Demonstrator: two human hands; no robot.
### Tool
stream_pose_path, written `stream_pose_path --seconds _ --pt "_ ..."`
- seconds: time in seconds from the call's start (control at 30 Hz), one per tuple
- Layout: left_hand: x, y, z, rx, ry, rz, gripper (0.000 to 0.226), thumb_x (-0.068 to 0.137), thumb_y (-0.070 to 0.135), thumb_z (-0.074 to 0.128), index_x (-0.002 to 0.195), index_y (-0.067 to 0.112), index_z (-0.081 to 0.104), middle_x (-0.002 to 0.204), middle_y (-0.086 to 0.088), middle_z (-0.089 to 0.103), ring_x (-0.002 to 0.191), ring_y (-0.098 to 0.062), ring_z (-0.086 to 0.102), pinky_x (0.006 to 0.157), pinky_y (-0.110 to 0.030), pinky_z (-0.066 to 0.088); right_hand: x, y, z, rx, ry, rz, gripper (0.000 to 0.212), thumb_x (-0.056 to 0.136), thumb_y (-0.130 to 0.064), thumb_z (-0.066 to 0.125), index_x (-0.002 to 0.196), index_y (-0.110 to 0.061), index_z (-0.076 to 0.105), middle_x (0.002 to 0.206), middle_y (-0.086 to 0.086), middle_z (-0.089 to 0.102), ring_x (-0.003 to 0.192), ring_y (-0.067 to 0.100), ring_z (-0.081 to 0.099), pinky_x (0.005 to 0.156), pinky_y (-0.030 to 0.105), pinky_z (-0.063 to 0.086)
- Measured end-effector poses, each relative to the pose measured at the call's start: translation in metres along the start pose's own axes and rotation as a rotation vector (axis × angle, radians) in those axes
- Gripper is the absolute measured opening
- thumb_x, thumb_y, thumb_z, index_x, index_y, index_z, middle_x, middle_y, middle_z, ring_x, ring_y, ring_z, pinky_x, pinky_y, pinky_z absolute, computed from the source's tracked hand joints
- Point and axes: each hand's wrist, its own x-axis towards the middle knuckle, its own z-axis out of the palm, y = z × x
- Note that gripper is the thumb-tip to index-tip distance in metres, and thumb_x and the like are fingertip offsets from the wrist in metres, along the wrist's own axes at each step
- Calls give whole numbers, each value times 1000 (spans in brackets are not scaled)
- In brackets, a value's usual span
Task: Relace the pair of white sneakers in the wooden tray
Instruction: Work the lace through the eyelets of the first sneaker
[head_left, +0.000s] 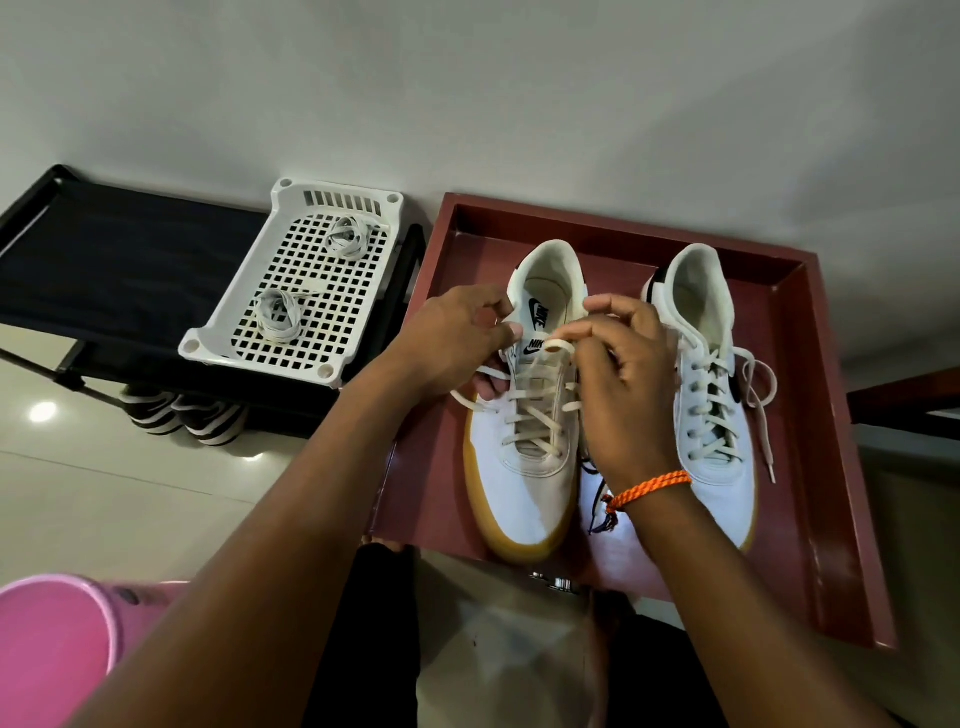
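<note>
Sneakers (524, 467) are crowded against the tray's (831, 467) near edge; lace (558, 345) is pinched by left hand (457, 338) and right hand (623, 374).

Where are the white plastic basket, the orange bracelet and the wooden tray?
white plastic basket (291, 193): head view, bare far rim.
orange bracelet (655, 486): head view, braided cord over the right wrist.
wooden tray (826, 467): head view, bare floor near the right wall.
</note>
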Motion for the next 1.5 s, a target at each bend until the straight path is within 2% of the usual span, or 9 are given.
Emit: stream_pose_path --seconds 0.1,0.27,0.43,0.6,0.77,0.9,1.13,1.23,1.5 --pt "0 0 -1 39 24 21 12 105 19 65 112 9 66 89 -16 77 68 -42 77 73 -59 66 -9 0 3 -404 -122 -174 26 96 -38 51 101 -38 76 154 -12 45 142 17 35 107 49 28" --pt "-2 2 0 37 34 32 14 105 17 66 111 4 67 95 -20 77 69 -41 77 71 -54 66 -16 10 10 -611 -248 -227 14 96 -29 60 85 -29 68 166 -11 34 150 20 26 107 55 30" --pt "1 -2 -2 65 19 33 19 99 32 69 105 14 68 89 -14 78 72 -40 78 78 -63 64 -1 9 4 -161 -145 -103 20 85 -32 58 70 -24 68 136 -17 54 124 18 48 97 46 41" --pt "3 -7 -3 74 7 46 29 86 45 67 102 20 68 88 -11 78 77 -39 77 85 -64 61 10 0 -8 331 -1 59 22 89 -7 61 73 -14 73 119 6 59 95 9 63 78 34 53" --pt "4 -8 -2 90 28 64 29 90 40 67 103 15 68 84 -14 77 77 -40 75 84 -63 60 0 9 -5 -249 -138 -166 23 99 -27 55 100 -31 78 148 -9 47 136 19 41 108 47 39" --pt "6 -10 -1 113 68 92 13 101 28 69 102 15 68 81 -8 76 74 -31 76 86 -59 61 -15 12 8 -514 -268 -232 15 102 -32 60 93 -27 71 167 -6 31 151 23 24 107 53 34" --pt "6 -9 -2 12 -5 52 23 96 31 67 106 11 66 82 -18 77 72 -43 77 81 -65 62 -2 6 1 -196 -180 -94 19 87 -35 58 76 -26 70 141 -19 52 124 16 40 101 52 41" --pt "6 -7 0 -22 -20 38 13 105 15 65 110 3 63 82 -25 75 70 -46 76 76 -65 63 6 7 -4 8 -99 0 20 85 -35 60 72 -26 71 128 -21 55 121 21 49 97 57 49" --pt "7 -11 -3 16 -50 44 10 104 19 63 109 10 65 83 -21 77 72 -47 76 82 -62 63 20 0 -16 743 -13 345 31 103 -4 43 74 -8 54 103 15 79 97 33 77 87 40 61"
